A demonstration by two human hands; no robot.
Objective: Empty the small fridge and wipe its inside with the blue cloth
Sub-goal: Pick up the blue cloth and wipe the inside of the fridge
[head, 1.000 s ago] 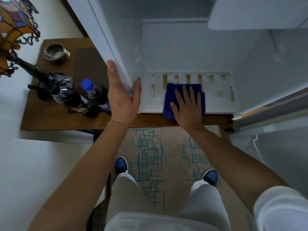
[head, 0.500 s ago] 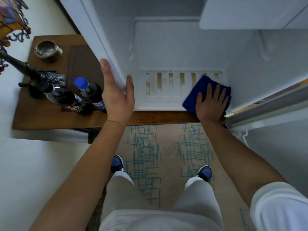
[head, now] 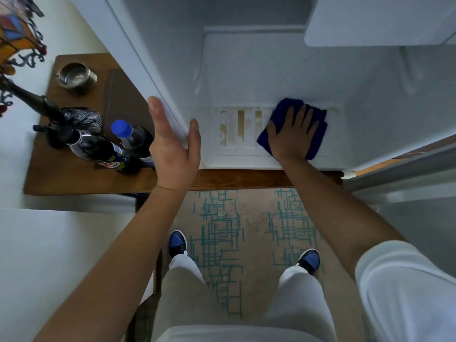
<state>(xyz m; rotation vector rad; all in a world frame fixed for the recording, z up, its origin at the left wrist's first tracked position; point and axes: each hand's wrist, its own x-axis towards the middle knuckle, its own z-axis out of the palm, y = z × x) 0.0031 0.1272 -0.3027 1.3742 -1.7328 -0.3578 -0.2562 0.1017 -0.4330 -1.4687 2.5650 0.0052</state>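
The small white fridge stands open on a wooden table, its inside bare of items. My right hand lies flat on the blue cloth, pressing it onto the slotted, stained floor panel at the fridge's bottom right. My left hand rests open against the fridge's left front edge, thumb inside the opening, fingers outside. Two dark bottles, one with a blue cap, stand on the table just left of that hand.
The wooden table also holds a metal bowl, a dark ornate figure and a stained-glass lamp. The open fridge door juts out at right. A freezer box hangs at the upper right.
My right hand slid the cloth from the panel's middle to the front right corner, then back and slightly leftward onto the panel's right part. The left hand stayed on the fridge edge.
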